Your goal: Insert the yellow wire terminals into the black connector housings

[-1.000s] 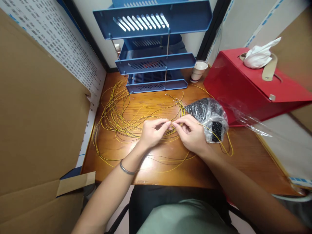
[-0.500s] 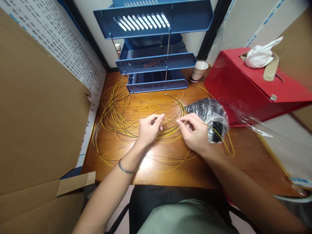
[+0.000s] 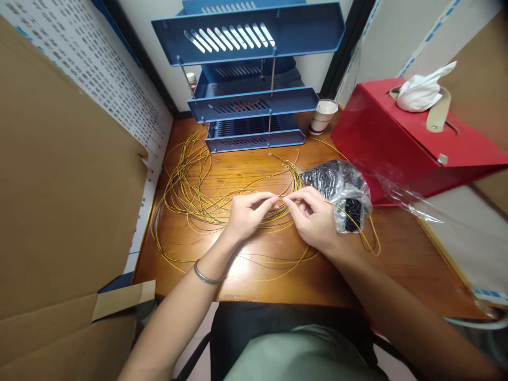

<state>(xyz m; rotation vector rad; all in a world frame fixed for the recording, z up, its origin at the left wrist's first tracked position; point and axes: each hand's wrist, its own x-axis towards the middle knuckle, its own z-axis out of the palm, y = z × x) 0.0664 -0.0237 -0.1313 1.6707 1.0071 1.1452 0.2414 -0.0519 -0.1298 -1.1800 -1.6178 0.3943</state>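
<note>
Well, on the brown wooden table (image 3: 416, 264), a loopy heap of thin yellow and dark wires (image 3: 204, 210) lies loose, maybe not done yet. By the black-filled clear plastic bag (image 3: 335, 177), the right hand (image 3: 315, 217) pinches one yellow wire (image 3: 340, 207). The left hand (image 3: 245, 214) seems to pinch its end.

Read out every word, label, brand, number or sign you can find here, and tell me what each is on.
None is legible.
White panel at left: rows of dark print, too small and blurred to read.
Paper cup: a faint mark, too small to make out.
Yellow wires: no lettering that can be made out.
</note>
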